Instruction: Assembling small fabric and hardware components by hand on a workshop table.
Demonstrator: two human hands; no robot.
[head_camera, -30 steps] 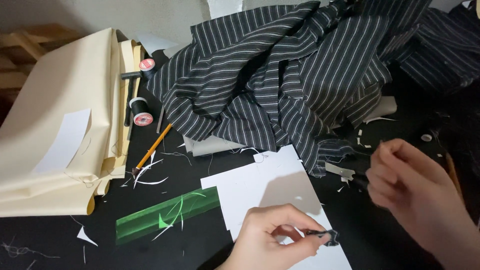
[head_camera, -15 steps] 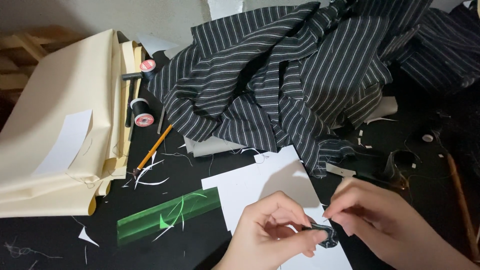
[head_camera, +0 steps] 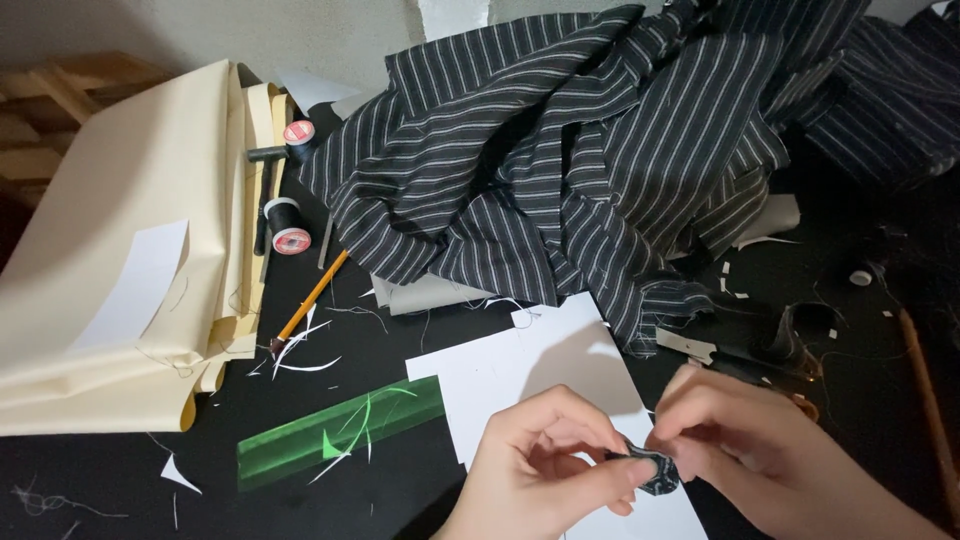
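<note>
A small round piece of dark striped fabric (head_camera: 655, 472) is pinched between both hands low in the view. My left hand (head_camera: 545, 470) grips it from the left with thumb and forefinger. From the right, my right hand (head_camera: 760, 450) closes its fingertips on the piece's upper edge. Both hands hover over a white sheet of paper (head_camera: 530, 365) lying on the black table.
A big heap of black striped cloth (head_camera: 600, 150) fills the back. Cream fabric (head_camera: 120, 260) lies folded at left, beside two thread spools (head_camera: 290, 228), a pencil (head_camera: 310, 300) and a green ruler (head_camera: 340, 430). Scissors (head_camera: 780, 375) rest at right, among paper scraps.
My right hand came in from the right side of the table and closed on the small fabric piece that my left hand was holding alone.
</note>
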